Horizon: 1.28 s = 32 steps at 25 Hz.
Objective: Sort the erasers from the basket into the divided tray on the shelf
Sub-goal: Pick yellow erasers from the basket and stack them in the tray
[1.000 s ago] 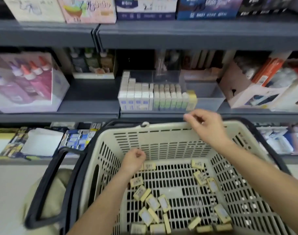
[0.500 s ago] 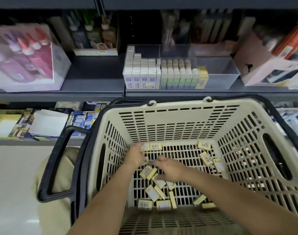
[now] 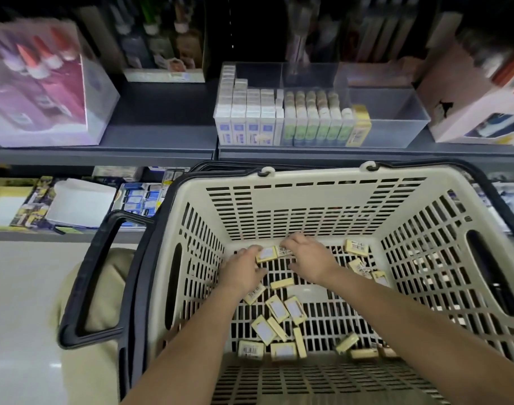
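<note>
We find the small yellow-sleeved block erasers (image 3: pixel 277 308) lying loose on the floor of the beige slotted plastic basket (image 3: pixel 308 197). The left hand (image 3: pixel 241 271) curls its fingers (image 3: pixel 250 250) round one at the far wall, and the right hand (image 3: pixel 310 258) pinches its neighbour. We judge them light, firm and smooth-sleeved, best pinched across the long edges for the clear divided plastic tray (image 3: pixel 396 135) on the grey metal shelf (image 3: pixel 162 118).

You face a dark grey metal shelf (image 3: pixel 162 112), its recess dim and shadowed toward the back. Below it a lower shelf (image 3: pixel 60 235) carries flat packs of paper and stationery (image 3: pixel 80 204). On your left the floor (image 3: pixel 19 302) is pale, smooth and glossy, and a soft glint of light (image 3: pixel 54 366) shows on it near the bottom edge.
</note>
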Each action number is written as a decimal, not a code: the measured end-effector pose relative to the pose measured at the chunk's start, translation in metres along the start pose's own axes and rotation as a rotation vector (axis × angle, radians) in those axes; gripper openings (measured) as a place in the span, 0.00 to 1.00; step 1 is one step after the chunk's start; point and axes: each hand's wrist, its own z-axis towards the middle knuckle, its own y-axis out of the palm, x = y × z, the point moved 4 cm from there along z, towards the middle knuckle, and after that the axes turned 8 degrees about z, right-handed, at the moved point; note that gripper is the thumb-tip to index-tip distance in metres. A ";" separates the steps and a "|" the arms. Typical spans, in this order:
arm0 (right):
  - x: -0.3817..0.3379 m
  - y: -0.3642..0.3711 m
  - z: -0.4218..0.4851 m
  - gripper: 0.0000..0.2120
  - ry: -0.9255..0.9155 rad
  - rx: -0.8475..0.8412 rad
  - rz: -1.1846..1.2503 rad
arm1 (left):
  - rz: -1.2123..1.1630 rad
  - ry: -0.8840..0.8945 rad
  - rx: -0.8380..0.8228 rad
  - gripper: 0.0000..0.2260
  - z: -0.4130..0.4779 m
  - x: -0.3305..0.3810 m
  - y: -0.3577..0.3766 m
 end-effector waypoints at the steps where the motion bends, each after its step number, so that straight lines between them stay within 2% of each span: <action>1: -0.001 0.005 0.001 0.21 0.033 -0.002 0.014 | 0.036 0.013 0.020 0.20 0.002 0.004 0.000; 3: 0.001 0.014 -0.001 0.20 0.096 -0.031 0.069 | 0.124 0.079 0.041 0.20 0.008 0.015 0.003; 6: 0.007 0.014 -0.007 0.19 0.128 -0.112 0.103 | 0.231 0.166 -0.028 0.21 0.012 0.027 0.014; 8: 0.012 0.001 -0.009 0.16 0.129 -0.094 0.150 | 0.131 0.148 -0.059 0.18 0.013 0.026 0.013; 9: 0.014 -0.006 -0.010 0.16 0.131 -0.073 0.206 | -0.030 0.097 -0.056 0.15 0.013 0.024 0.009; 11: 0.015 -0.019 -0.012 0.15 0.143 -0.066 0.384 | -0.518 -0.080 -0.110 0.13 0.015 0.023 0.000; 13: 0.011 -0.027 -0.018 0.14 0.136 -0.129 0.615 | -1.030 -0.234 -0.290 0.15 0.012 0.030 -0.001; 14: 0.009 -0.031 -0.020 0.14 0.130 -0.155 0.701 | -1.215 -0.275 -0.383 0.15 0.010 0.035 -0.001; 16: 0.006 -0.038 -0.025 0.15 0.120 -0.177 0.782 | -1.368 -0.294 -0.527 0.15 0.004 0.039 -0.002; 18: 0.004 -0.043 -0.028 0.15 0.108 -0.183 0.806 | -1.383 -0.287 -0.607 0.16 -0.001 0.041 -0.004; 23: 0.004 -0.045 -0.030 0.15 0.118 -0.194 0.793 | -1.459 -0.273 -0.689 0.17 -0.005 0.043 -0.009; 26: 0.005 -0.041 -0.030 0.14 0.126 -0.173 0.802 | -1.372 -0.248 -0.743 0.20 -0.008 0.043 -0.008; 28: 0.004 -0.040 -0.028 0.13 0.147 -0.095 0.837 | -1.334 -0.214 -0.763 0.20 -0.012 0.045 -0.008; 30: 0.002 -0.038 -0.025 0.12 0.157 -0.052 0.907 | -1.276 -0.207 -0.703 0.19 -0.013 0.042 -0.011; 32: -0.003 -0.030 -0.023 0.10 0.173 -0.072 0.905 | -1.187 -0.241 -0.519 0.18 -0.008 0.033 -0.017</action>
